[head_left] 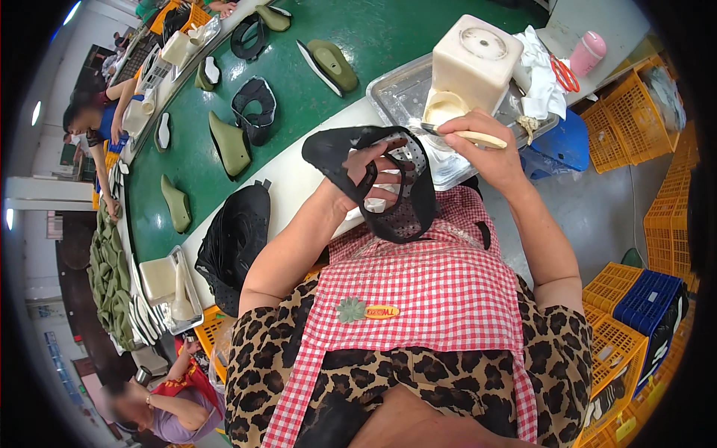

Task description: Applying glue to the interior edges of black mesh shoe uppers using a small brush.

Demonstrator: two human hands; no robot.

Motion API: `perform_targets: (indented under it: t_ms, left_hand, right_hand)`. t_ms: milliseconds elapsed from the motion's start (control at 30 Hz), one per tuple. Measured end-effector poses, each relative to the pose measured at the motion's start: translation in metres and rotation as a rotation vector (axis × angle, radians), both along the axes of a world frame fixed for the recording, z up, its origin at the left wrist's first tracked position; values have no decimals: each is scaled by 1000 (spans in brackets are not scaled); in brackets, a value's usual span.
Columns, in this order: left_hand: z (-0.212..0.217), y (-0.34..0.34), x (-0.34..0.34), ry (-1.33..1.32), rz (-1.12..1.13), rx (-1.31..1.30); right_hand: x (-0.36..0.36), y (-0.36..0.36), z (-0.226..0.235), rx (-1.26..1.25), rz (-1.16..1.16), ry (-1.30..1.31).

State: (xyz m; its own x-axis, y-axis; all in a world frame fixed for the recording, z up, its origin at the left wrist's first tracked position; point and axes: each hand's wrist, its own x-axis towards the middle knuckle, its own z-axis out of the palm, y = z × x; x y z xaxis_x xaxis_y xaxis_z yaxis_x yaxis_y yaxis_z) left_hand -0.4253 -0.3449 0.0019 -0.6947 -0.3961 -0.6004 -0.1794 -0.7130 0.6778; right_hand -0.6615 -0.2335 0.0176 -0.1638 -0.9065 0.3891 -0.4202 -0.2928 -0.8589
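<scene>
Shoe upper (388,187), black mesh, held above the lap: left hand (367,178) gripping it, fingers through its opening. Right hand (478,145) closed on a pale brush handle (478,137) just beside the cream glue pot (472,69) in a metal tray (396,93) on the counter (299,168).

Perforated black mesh shoe upper (399,216)

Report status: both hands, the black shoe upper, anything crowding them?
Left hand grips black mesh shoe upper, fingers through it. Right hand holds cream-handled brush at cream glue pot in metal tray. Nothing between them.
</scene>
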Motion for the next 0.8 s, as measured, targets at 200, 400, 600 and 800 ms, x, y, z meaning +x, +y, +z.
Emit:
perform_targets:
  t_ms: [200,400,600,800]
  left_hand:
    - [12,-2,7,72,-50,-109]
    - [3,-10,23,314,29,-14]
    - [-8,-20,27,307,-19,-46]
    - [7,-15,18,269,-63,-134]
  right_hand:
    - [-2,1,-14,-18,12,37]
    - [4,19,-50,120,-42,-107]
    - [4,21,-32,80,-115,-106]
    - [6,5,-11,-99,-10,-47]
